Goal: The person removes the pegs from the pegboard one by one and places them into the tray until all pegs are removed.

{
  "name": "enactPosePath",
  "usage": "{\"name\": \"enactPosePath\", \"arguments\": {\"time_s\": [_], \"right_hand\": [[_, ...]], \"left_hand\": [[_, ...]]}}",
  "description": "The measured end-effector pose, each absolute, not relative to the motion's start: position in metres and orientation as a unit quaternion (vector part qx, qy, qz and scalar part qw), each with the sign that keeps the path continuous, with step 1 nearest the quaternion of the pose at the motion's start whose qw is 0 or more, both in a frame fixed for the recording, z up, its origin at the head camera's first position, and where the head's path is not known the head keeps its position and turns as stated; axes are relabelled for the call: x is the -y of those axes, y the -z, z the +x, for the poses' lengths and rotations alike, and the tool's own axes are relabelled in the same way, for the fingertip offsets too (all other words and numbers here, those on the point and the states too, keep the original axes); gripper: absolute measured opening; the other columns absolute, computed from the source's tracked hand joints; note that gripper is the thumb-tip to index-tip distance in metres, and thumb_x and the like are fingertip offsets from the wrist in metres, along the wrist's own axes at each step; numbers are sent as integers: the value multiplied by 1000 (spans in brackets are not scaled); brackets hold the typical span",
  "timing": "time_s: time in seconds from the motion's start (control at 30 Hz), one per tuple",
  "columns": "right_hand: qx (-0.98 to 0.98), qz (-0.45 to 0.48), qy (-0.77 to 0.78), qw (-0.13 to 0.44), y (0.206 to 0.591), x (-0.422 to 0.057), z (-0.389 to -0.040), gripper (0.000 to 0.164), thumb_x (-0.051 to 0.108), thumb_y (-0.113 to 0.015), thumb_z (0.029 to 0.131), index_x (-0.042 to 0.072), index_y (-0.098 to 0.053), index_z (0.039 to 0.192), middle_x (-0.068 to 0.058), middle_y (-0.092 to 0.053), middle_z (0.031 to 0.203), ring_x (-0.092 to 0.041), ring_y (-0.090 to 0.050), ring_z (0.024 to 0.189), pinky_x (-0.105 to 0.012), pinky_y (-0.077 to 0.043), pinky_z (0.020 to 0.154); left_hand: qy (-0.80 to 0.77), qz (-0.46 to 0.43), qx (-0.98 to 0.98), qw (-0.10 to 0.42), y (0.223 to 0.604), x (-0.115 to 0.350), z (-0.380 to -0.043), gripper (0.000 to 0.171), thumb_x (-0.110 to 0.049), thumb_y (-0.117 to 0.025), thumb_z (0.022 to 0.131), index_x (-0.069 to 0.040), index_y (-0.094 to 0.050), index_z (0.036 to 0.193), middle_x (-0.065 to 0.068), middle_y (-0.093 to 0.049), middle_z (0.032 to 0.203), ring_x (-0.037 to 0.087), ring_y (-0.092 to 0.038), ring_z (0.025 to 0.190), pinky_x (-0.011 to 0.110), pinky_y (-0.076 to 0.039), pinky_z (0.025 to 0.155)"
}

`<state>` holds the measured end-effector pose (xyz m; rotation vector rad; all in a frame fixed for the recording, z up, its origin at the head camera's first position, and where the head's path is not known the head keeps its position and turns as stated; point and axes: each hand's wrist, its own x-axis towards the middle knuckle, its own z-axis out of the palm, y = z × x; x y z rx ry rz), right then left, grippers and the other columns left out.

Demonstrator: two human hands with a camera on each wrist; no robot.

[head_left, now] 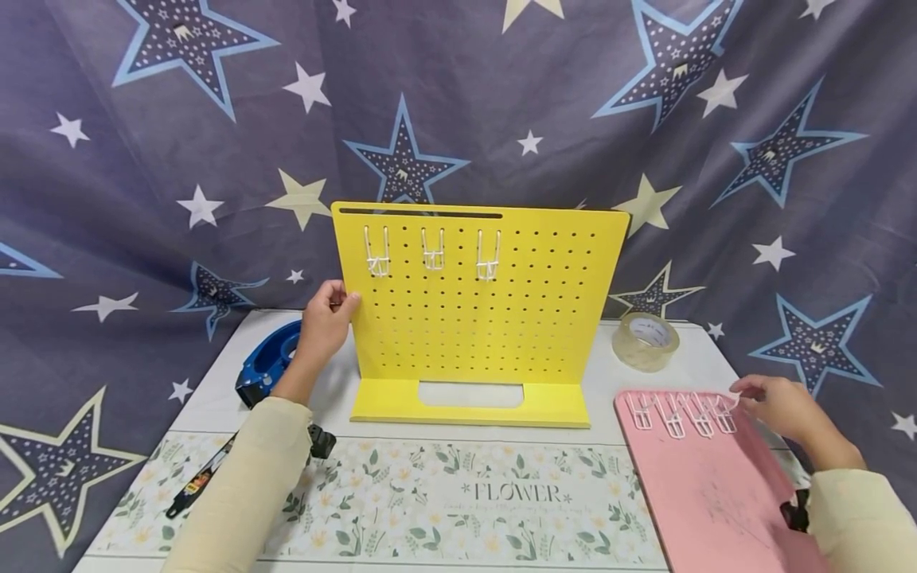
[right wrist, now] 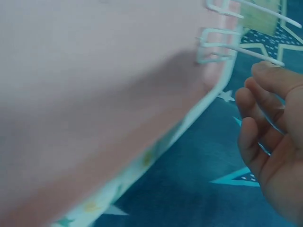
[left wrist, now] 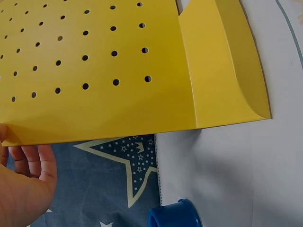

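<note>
A yellow pegboard (head_left: pixel 466 318) stands upright on its foot, with three white wire hooks (head_left: pixel 433 249) in its upper left part. My left hand (head_left: pixel 331 314) grips the board's left edge, thumb on the front face and the other fingers behind it, as the left wrist view also shows. Several more white hooks (head_left: pixel 675 418) lie in a row along the far end of a pink tray (head_left: pixel 716 485). At the tray's far right corner, my right hand (right wrist: pixel 277 127) has its fingers loosely bent, a fingertip right at the prong of the nearest hook (right wrist: pixel 215 45).
Left of the board is a blue tape dispenser (head_left: pixel 268 362), partly behind my left arm. A roll of clear tape (head_left: pixel 645 342) lies behind the tray. The table bears a floral mat (head_left: pixel 401 501), and a star-patterned curtain (head_left: pixel 501 95) hangs close behind.
</note>
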<state>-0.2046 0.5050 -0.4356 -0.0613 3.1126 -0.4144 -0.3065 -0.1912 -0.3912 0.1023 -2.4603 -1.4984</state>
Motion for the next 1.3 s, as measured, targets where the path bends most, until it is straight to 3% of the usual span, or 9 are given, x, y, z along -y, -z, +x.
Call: {"name": "enactPosePath", "arguments": {"time_s": [0.1,0.27,0.5,0.7,0.83,1.07,1.3], "right_hand": [[-990,-23,139,-30,427,-502,-205,21,11,-70,90,1,-71,109,-14,-75,90,-34,-69,82,-56,-53,73],[-983,-28,148,-109,411,-487,-211,20,15,-72,92,3,-72,107,-17,-76,88,-31,-70,75,-45,-50,64],[-961,-79,165,-208,385,-440,-221,15,12,-75,89,6,-75,103,-12,-75,80,4,-54,63,-31,-43,58],[-943,-128,188,-242,369,-392,-228,14,8,-77,86,10,-77,100,-10,-76,84,16,-48,68,-24,-43,55],[-933,-163,200,-252,357,-357,-232,14,9,-79,86,14,-78,100,-5,-76,89,14,-53,73,-19,-45,59],[-912,-200,227,-278,347,-306,-241,16,4,-79,85,11,-78,99,-4,-76,92,-6,-63,74,-14,-49,66],[-890,-201,272,-305,348,-258,-255,12,7,-79,87,7,-77,100,-7,-75,93,-19,-68,72,-32,-56,64]], "left_hand": [[516,32,846,131,391,191,-307,29,-32,-54,106,-7,-51,120,10,-52,103,25,-50,92,33,-46,82],[519,35,844,128,392,191,-307,29,-32,-54,106,-7,-51,121,10,-52,103,25,-51,93,33,-46,83],[519,33,844,129,392,192,-308,30,-32,-54,106,-7,-51,122,11,-52,105,26,-51,95,34,-46,86],[517,36,846,126,392,192,-308,30,-33,-54,106,-8,-51,122,10,-52,104,25,-51,94,33,-46,84],[518,38,845,128,391,192,-307,29,-33,-54,106,-8,-51,121,11,-52,104,26,-51,94,33,-46,83],[517,47,846,119,393,192,-306,30,-34,-54,106,-8,-51,123,11,-52,106,26,-52,97,33,-46,86],[515,34,846,130,393,193,-307,30,-33,-54,106,-8,-51,121,11,-53,105,26,-51,94,33,-46,84]]}}
